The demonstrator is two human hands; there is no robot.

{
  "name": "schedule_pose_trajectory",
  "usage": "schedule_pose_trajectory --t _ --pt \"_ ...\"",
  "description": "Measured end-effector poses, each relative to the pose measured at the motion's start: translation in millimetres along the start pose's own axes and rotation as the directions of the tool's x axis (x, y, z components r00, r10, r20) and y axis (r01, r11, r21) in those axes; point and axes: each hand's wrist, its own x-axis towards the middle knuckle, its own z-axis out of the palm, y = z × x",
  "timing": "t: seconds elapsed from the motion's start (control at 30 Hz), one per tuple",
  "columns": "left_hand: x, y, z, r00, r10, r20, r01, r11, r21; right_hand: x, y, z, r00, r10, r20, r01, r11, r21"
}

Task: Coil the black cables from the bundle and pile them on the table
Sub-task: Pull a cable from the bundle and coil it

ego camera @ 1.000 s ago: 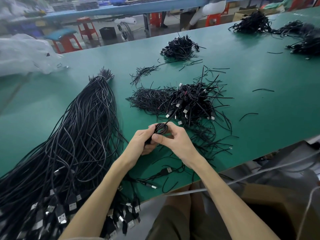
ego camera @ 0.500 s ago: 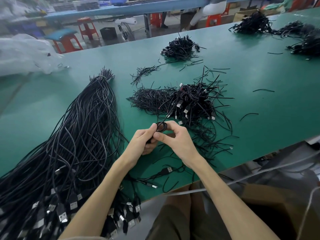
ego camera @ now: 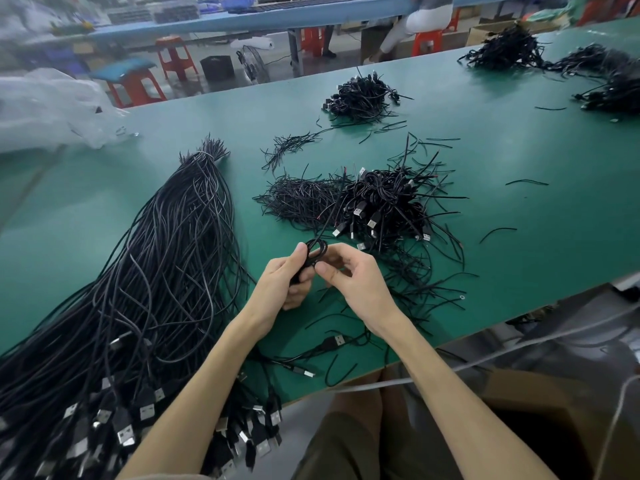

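Black cable coil [ego camera: 317, 251] held just above the counter [ego camera: 526, 244], between both hands.
Left hand [ego camera: 282, 284] closes its grip on the small loops, probably so they cannot spring apart; right hand [ego camera: 358, 282] pinches the coil's other side, its loose tail trailing toward the finished pile [ego camera: 381, 202] just beyond. The bundle [ego camera: 156, 271] lies within reach on the left.

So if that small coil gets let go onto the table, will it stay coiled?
Probably springs open a bit: the coil looks untied, pinched by left hand and right hand, its tail sticking out straight. Likely light; coils in the pile lie loose, ends splayed.
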Motion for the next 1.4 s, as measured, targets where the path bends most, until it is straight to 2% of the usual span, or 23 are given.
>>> schedule_pose_trajectory --t 0.23,0.6,0.9,1.1,1.17,1.23,1.4 --pt "-0.3 -0.1 -1.5 0.999 -0.001 -0.048 0.000 1.000 -0.005 -1.9 -2.7 5.5 1.000 -0.011 0.020 0.013 0.995 -0.100" --pt "-0.2 0.1 1.1 1.000 0.000 -0.027 0.002 0.998 0.067 -3.0 -1.7 2.4 0.999 -0.007 -0.050 0.006 1.000 -0.017" --pt "-0.5 2.4 2.7 1.000 0.001 -0.031 0.001 0.997 0.075 -2.7 0.9 4.0 0.997 -0.022 -0.070 0.020 0.999 -0.027" --pt "4.2 -3.0 7.1 0.981 0.102 -0.162 -0.080 0.987 0.139 -2.9 4.6 4.1 0.993 -0.039 -0.116 0.030 0.997 -0.077" --pt "5.0 -4.1 4.0 0.977 0.113 -0.183 -0.100 0.992 0.083 -2.0 5.6 3.7 0.991 -0.022 -0.134 0.014 0.998 -0.065" --pt "3.5 -4.0 2.1 0.979 0.129 -0.155 -0.126 0.991 0.035 -0.7 6.9 2.3 0.989 0.001 -0.150 -0.006 0.999 -0.037" --pt "0.2 -3.1 0.6 0.973 0.223 -0.063 -0.218 0.972 0.087 0.6 8.8 0.1 0.985 0.011 -0.170 -0.004 0.999 0.043"
